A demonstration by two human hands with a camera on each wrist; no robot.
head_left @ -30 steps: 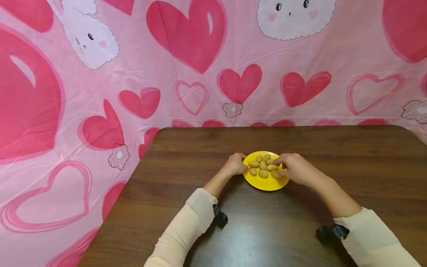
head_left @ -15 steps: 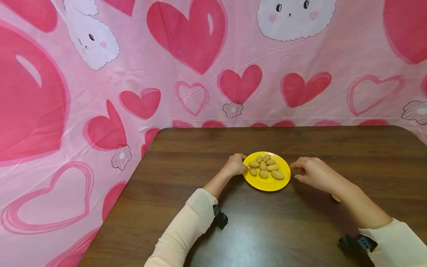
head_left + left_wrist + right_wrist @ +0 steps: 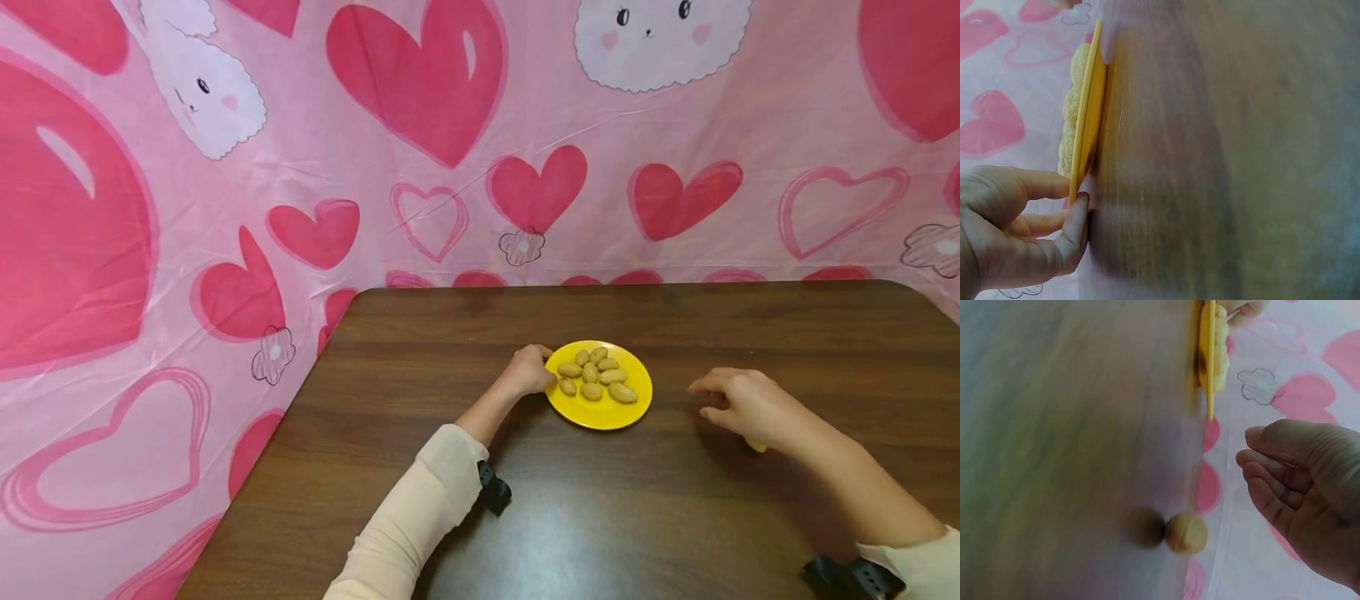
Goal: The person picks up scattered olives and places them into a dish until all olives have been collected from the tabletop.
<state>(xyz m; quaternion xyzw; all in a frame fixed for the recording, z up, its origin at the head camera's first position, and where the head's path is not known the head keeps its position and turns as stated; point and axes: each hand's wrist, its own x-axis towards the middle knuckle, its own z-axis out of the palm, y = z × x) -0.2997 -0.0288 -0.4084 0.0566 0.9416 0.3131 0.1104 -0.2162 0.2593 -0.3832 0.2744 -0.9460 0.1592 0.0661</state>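
A yellow plate (image 3: pixel 600 417) lies on the table, bearing several tan peanuts in their shells (image 3: pixel 591 392). My left hand (image 3: pixel 529 370) pinches the plate's left rim; the left wrist view has the thumb (image 3: pixel 1047 183) on the upper side and fingers (image 3: pixel 1075 228) beneath. Right of the plate, my right hand (image 3: pixel 750 406) hovers over the table with loosely bent fingers and holds nothing. A single peanut (image 3: pixel 1186 534) lies on the table near that hand, mostly hidden under it in the head view.
The brown wooden table (image 3: pixel 420 333) has rounded far corners. Behind it and to the left hangs a pink cloth (image 3: pixel 450 100) printed with hearts. A black wrist camera (image 3: pixel 493 487) is strapped to the left sleeve, another (image 3: pixel 855 577) to the right.
My right hand has let go of a peanut at the plate's right side and moved off to the right, over the single peanut on the table. The left hand stays on the rim.
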